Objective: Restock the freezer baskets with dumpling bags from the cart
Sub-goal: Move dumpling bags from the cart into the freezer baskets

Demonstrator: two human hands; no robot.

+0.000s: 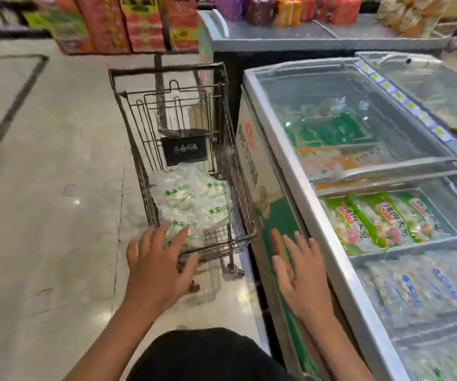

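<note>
one cart, two hands, one freezer

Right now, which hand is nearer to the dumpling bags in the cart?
Left. The left hand reaches over the near rim of the cart, fingertips just above the dumpling bags. The right hand is outside the cart, open in front of the freezer side.

My wire cart stands just beside the freezer, with clear green-printed dumpling bags heaped at its bottom. In the freezer baskets green-labelled bags and blue-labelled bags lie packed flat.
</note>
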